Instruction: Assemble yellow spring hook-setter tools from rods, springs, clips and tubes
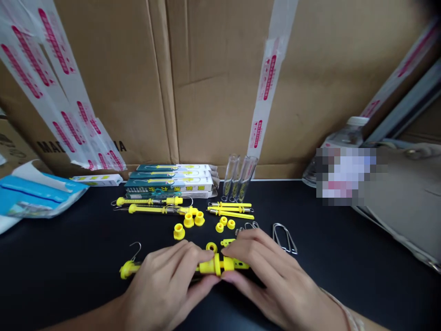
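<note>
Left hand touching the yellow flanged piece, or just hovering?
Touching. The head view shows the left hand with a fingertip against the top of the yellow flanged piece and the thumb against its underside, no gap visible at either.

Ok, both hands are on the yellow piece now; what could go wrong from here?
The left hand and right hand pinch the yellow tubular spring scale close together, so a slipping grip might jolt it apart.

The small yellow ring caps lie loose just beyond the fingers and could get knocked and roll.

The clear open-topped tubes stand upright behind; a bump could topple them.
</note>
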Motion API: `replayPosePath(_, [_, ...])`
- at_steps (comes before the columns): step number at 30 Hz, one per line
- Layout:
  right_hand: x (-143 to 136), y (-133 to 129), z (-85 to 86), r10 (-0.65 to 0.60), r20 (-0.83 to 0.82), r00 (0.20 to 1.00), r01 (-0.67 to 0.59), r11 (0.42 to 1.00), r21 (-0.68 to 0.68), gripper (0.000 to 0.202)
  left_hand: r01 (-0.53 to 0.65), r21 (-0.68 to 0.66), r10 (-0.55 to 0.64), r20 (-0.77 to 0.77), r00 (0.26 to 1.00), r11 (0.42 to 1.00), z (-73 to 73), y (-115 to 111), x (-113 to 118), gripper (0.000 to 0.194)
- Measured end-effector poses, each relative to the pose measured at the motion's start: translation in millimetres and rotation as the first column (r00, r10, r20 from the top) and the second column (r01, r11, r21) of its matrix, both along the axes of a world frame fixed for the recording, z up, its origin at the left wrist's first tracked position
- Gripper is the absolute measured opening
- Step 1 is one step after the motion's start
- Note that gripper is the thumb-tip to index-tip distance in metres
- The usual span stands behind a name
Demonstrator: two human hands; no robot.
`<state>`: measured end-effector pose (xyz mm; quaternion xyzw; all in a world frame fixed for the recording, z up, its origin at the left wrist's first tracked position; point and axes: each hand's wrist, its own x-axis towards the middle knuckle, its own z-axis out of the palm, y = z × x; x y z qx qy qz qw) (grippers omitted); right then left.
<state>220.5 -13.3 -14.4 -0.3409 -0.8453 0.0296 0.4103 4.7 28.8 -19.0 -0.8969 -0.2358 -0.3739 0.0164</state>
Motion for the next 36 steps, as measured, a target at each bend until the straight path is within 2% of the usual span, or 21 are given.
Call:
replayPosePath(3, [2.5, -4.0, -0.1, 0.043, -0.009, 0.999, -0.044, 0.99, -0.135, 0.021, -0.008, 0.005, 0.008, -0.009, 1.0, 1.0, -0.6, -0.6, 0.4, 0.018])
replayPosePath(6, [0.8, -8.0, 0.8, 0.018, -0.129, 0.992, -0.056, 0.953, -0.297, 0.021, -0.024, 0.009, 0.024, -0.017, 1.0, 1.0, -0.9, -2.6, 0.3, 0.019])
replayPosePath(11, [-5.9, -8.9, 0.3, -0.052, -0.338, 0.94, -0.094, 0.91, -0.403, 0.007, -0.01, -0.01, 0.01, -0.039, 0.999, 1.0, -2.0, -3.5, -1.4, 0.018])
replayPosePath(15, [-5.1, -7.6, -4.0, -0.091, -0.366, 0.926, -0.068, 0.915, -0.398, 0.016, -0.014, -0.091, 0.011, -0.03, 0.999, 0.996, -3.8, -1.7, -2.8, 0.02])
replayPosePath(19, [7.7, 1.7, -2.5, -0.16, -0.356, 0.921, 0.053, 0.955, -0.293, 0.021, -0.051, -0.069, 0.051, 0.001, 0.999, 0.996, -3.3, -1.4, -2.9, 0.021])
replayPosePath(23, [21.5, 17.7, 3.3, -0.23, -0.258, 0.938, 0.182, 0.963, -0.197, 0.002, -0.054, -0.064, 0.055, 0.004, 0.999, 0.996, -1.8, -2.7, -3.0, 0.022])
replayPosePath(25, [23.5, 23.6, 3.6, -0.223, -0.18, 0.958, 0.193, 0.966, -0.17, 0.008, -0.055, -0.069, 0.056, 0.005, 0.998, 0.996, -1.4, -3.3, -3.1, 0.021])
replayPosePath(31, [17.1, 31.1, -7.2, -0.126, -0.015, 0.992, 0.123, 0.983, -0.133, 0.028, -0.049, -0.058, 0.049, 0.006, 0.999, 0.997, -1.6, -3.9, -3.2, 0.019])
replayPosePath(36, [14.5, 34.4, -13.1, -0.199, 0.013, 0.98, 0.198, 0.968, -0.152, 0.035, -0.053, -0.074, 0.054, 0.005, 0.999, 0.996, -2.8, -4.0, -4.1, 0.014])
